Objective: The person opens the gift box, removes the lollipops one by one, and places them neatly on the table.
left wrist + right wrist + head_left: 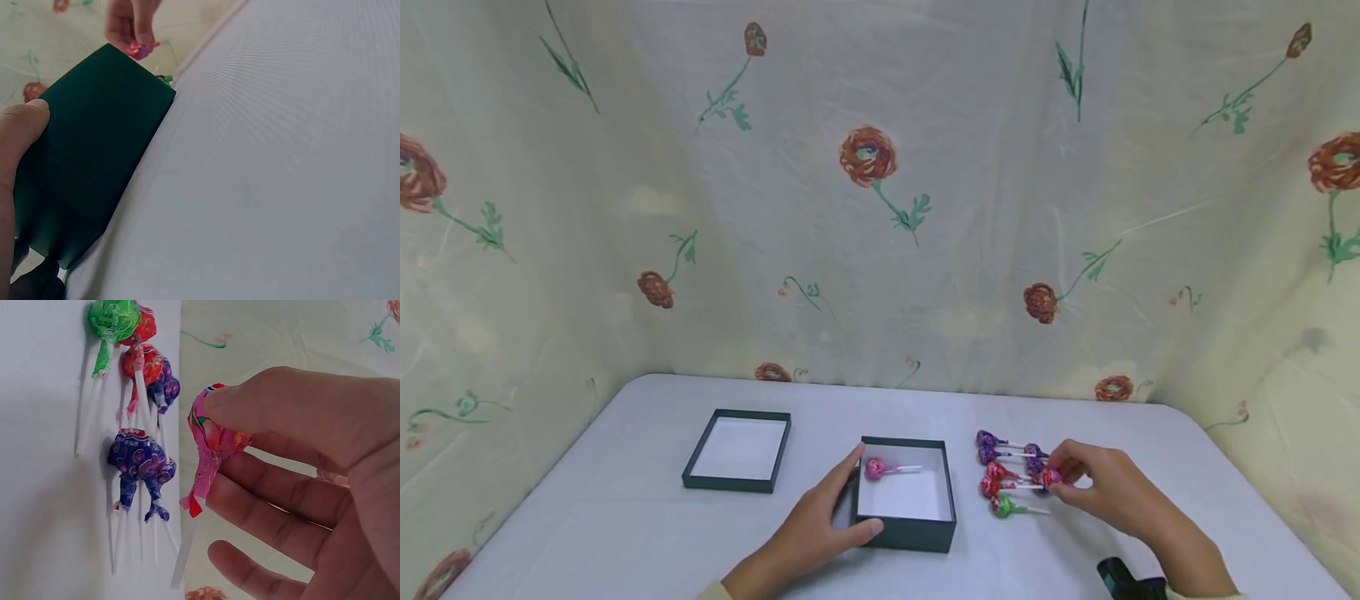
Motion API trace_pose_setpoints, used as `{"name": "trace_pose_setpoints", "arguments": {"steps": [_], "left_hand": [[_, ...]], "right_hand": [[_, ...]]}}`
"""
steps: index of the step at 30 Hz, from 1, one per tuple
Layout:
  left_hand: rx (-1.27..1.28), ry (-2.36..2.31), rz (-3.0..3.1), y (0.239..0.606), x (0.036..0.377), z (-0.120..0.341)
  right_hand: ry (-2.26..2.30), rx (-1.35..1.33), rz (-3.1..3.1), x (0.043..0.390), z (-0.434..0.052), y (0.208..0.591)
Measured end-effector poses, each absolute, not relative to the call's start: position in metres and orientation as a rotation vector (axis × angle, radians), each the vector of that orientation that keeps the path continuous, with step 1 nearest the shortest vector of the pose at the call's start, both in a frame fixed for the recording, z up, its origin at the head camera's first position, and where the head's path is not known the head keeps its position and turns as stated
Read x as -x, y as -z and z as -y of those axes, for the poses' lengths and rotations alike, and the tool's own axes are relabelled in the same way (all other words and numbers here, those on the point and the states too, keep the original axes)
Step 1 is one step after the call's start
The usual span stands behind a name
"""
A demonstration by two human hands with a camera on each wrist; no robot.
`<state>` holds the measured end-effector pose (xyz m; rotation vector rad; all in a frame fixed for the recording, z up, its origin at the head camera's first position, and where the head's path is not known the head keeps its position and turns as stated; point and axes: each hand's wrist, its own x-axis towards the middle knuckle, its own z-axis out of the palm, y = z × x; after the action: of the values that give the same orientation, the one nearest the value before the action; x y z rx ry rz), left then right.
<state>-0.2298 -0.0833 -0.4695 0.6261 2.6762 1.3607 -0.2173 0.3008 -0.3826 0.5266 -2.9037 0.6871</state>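
My left hand [820,521] grips the left side of a dark green open box [913,536], thumb on its front wall. Within the box, a pink-wrapped lollipop [876,468] lies on the white bottom, stick to the right. Over on the right, my right hand [1101,483] pinches another pink lollipop [209,434] by its wrapped head between thumb and fingers, its white stick hanging down in the right wrist view. Close beside that hand lie several lollipops: purple ones [134,456], red ones [142,362] and a green one [1002,505]. The left wrist view shows mainly the box's outer wall.
A shallow dark green lid [730,483] with a white inside lies left of the box. Everything stands on a white-covered table [625,533]. A flowered curtain [955,275] hangs behind and at both sides. A black device [1123,579] sits at the right wrist.
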Motion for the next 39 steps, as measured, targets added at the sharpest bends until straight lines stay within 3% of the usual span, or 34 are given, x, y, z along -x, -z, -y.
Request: {"name": "trace_pose_setpoints", "arguments": {"steps": [39], "left_hand": [[-0.636, -1.366, -2.685, 0.466, 0.227, 0.083]], "right_hand": [[-0.712, -0.428, 3.059, 0.227, -0.297, 0.408]]}}
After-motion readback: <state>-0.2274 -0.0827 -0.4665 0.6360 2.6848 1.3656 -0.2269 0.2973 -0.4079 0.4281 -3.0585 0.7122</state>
